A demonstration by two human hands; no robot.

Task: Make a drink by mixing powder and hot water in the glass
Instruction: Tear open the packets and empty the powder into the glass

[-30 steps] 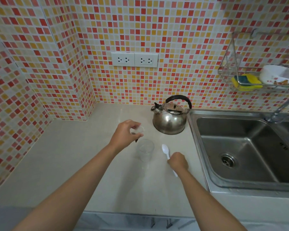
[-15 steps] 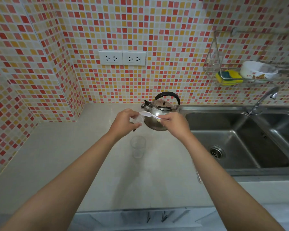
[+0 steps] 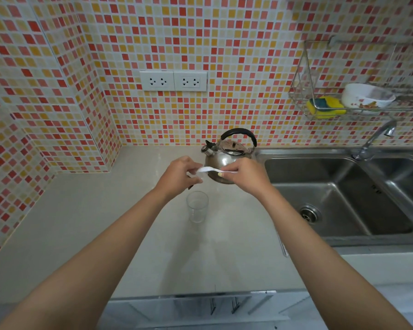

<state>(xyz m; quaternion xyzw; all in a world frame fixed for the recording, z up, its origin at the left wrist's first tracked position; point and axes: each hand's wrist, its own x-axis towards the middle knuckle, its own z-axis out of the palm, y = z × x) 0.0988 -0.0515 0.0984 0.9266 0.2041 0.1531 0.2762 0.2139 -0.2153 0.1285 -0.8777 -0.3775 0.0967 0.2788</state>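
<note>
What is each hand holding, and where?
Right hand pinches the white spoon by its handle. Left hand holds a small clear container; exactly where is hidden.

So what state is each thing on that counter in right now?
Glass: upright on the counter, looks empty.
Kettle: upright, lid on, untouched.
Spoon: held level in the right hand, bowl toward the left.
Small clear cup: held in the left hand, above the glass; contents unclear.
Sink: looks dry, tap off.
Sockets: nothing plugged in.

Left hand (image 3: pixel 177 177) and right hand (image 3: pixel 244 176), fingers pinched
</note>
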